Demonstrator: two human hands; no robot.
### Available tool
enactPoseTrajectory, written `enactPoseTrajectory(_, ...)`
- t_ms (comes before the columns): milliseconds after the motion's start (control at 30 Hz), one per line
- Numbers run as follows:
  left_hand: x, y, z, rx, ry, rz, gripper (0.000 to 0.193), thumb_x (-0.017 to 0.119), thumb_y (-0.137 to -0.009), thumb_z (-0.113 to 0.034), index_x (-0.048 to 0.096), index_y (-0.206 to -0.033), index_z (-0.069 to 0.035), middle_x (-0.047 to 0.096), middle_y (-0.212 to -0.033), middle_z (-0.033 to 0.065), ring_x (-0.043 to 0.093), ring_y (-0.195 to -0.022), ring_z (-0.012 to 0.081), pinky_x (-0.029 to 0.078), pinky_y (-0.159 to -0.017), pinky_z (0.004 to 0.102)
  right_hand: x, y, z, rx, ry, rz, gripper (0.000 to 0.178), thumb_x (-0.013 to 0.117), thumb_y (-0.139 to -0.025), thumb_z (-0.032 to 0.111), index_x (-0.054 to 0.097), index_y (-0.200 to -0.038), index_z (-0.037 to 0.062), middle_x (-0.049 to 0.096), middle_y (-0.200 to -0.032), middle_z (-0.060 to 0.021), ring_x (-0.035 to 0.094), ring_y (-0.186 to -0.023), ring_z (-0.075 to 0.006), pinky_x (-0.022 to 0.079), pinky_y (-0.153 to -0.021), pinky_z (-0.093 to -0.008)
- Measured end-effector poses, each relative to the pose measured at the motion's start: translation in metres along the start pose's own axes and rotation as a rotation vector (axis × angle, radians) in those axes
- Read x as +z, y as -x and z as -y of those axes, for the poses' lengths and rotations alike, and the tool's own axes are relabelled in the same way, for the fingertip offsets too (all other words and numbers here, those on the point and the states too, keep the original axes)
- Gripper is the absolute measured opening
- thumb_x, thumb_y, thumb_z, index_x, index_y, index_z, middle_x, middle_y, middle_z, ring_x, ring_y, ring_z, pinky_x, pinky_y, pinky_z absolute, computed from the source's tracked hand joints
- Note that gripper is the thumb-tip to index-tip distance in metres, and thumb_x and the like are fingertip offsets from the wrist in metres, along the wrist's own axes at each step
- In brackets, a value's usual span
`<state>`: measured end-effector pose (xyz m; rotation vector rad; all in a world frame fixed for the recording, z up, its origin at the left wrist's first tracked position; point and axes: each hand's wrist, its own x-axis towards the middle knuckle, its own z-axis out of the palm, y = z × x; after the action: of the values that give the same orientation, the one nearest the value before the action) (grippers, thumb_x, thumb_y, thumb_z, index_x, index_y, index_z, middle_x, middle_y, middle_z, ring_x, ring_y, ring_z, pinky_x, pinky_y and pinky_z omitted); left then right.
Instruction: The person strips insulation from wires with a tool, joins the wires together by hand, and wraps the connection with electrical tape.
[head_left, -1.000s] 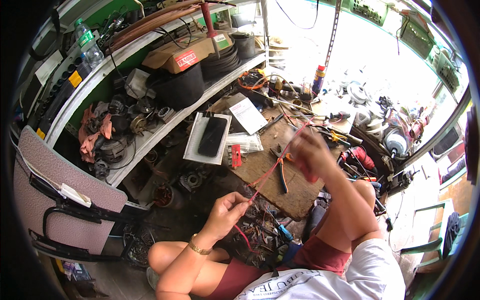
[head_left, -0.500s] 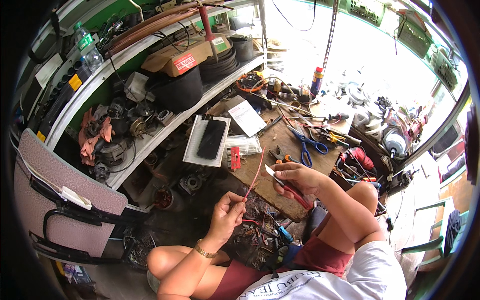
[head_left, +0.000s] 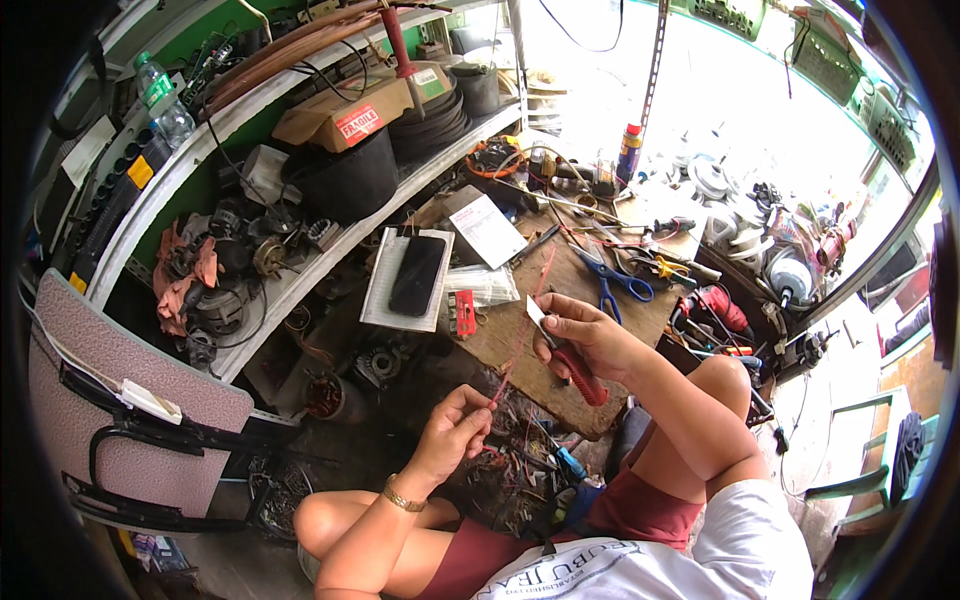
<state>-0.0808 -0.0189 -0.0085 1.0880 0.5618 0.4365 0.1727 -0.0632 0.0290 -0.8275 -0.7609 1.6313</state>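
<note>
My left hand (head_left: pixel 457 432), with a gold-coloured watch at the wrist, pinches a thin red wire (head_left: pixel 503 384). The wire's free length rises up and right across the workbench's near edge, looking blurred and thin. A utility knife with a red handle (head_left: pixel 588 380) is gripped in my right hand (head_left: pixel 595 343). Its pale blade (head_left: pixel 534 310) points up and left, close beside the wire; whether they touch I cannot tell. Just beyond my right hand, blue-handled scissors (head_left: pixel 628 283) lie on the wooden workbench (head_left: pixel 570 290).
A black phone (head_left: pixel 418 275) rests on a white padded sheet left of the workbench top. Hand tools and a spray can (head_left: pixel 629 155) crowd its far side. A shelf on the left bears a black bucket (head_left: pixel 345 180) and motor parts. Wire scraps (head_left: pixel 515 455) litter the floor below.
More of the red wire now extends up from my left hand, reaching farther over the workbench. My right hand and the knife have shifted slightly up, covering the pliers seen before.
</note>
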Motion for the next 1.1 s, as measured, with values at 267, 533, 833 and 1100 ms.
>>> enactPoseTrajectory(267, 0.028, -0.010, -0.008, 0.224, -0.336, -0.143, 0.012, 0.055, -0.093, -0.015, 0.054, -0.094, -0.004, 0.053, -0.067, -0.0014, 0.046, -0.055, 0.0018, 0.038, -0.048, 0.0160, 0.024, 0.002, -0.003, -0.132, 0.221, -0.078, 0.019, 0.051, -0.095, 0.022, 0.045, -0.106, 0.0084, 0.059, -0.074, -0.0068, 0.054, -0.054, -0.0116, 0.044, -0.048, -0.0222)
enactPoseTrajectory(533, 0.036, -0.014, -0.011, 0.249, -0.204, -0.175, 0.013, 0.058, -0.092, -0.014, 0.057, -0.086, -0.003, 0.049, -0.063, -0.0073, 0.040, -0.057, -0.0002, 0.032, -0.050, 0.0176, 0.033, 0.012, -0.005, -0.129, 0.379, 0.091, 0.020, 0.052, -0.095, 0.020, 0.044, -0.105, 0.0052, 0.060, -0.084, -0.0057, 0.056, -0.071, -0.0088, 0.044, -0.055, -0.0215)
enactPoseTrajectory(833, 0.041, -0.012, -0.015, 0.334, -0.335, -0.211, 0.012, 0.057, -0.092, -0.012, 0.057, -0.086, -0.002, 0.050, -0.067, -0.0074, 0.039, -0.060, -0.0014, 0.032, -0.052, 0.0169, 0.033, 0.016, -0.003, -0.122, 0.408, 0.064, 0.018, 0.052, -0.094, 0.020, 0.045, -0.101, 0.0042, 0.058, -0.080, -0.0041, 0.054, -0.067, -0.0082, 0.042, -0.054, -0.0198)
enactPoseTrajectory(1100, 0.041, -0.010, -0.021, 0.359, -0.393, -0.177, 0.013, 0.057, -0.092, -0.013, 0.057, -0.086, -0.001, 0.051, -0.066, -0.0069, 0.040, -0.060, -0.0013, 0.032, -0.053, 0.0167, 0.037, 0.015, -0.001, -0.182, 0.361, 0.057, 0.019, 0.054, -0.094, 0.021, 0.045, -0.096, 0.0038, 0.055, -0.072, -0.0022, 0.050, -0.060, -0.0070, 0.039, -0.050, -0.0203)
